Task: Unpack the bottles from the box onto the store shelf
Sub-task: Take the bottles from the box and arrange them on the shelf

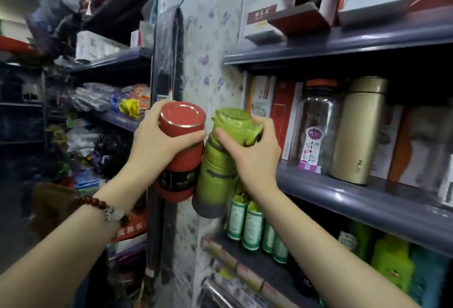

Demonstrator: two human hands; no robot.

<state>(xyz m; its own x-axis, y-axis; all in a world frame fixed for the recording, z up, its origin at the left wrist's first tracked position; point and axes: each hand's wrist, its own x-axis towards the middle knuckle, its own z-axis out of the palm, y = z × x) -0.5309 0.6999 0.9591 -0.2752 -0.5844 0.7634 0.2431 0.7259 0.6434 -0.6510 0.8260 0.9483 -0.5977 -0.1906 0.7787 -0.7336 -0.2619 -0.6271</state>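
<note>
The left hand (157, 145) grips a red bottle (180, 150) around its upper body, thumb across the front just below the flat, gold-rimmed end that faces the camera. The bottle slants down and to the right from the hand, a dark label band wrapped around its lower part. A beaded bracelet (104, 207) sits on the left wrist.

The right hand (252, 150) holds a green bottle (215, 172) by its cap end, fingers curled over the top of the lid and thumb pressed against the near side. The green bottle hangs below that hand, tilted, with a grey base at its lower end. The two bottles touch side by side between the hands, in the air in front of a flower-patterned pillar (208, 62), not resting on anything.

Just right of the right hand runs a grey store shelf (343, 195). On it, beyond the right hand's knuckles, stand a clear bottle with an orange cap (318, 126) and next to it a gold flask (359, 131), with boxed goods behind them. Above the right hand, an upper shelf (343, 45) carries red and white boxes. Below the right forearm, a lower shelf holds a row of small green-and-white bottles (247, 226) and bright green containers (392, 263).

To the left of the left hand, further shelves (117, 60) hold packaged goods, too blurred to identify.
</note>
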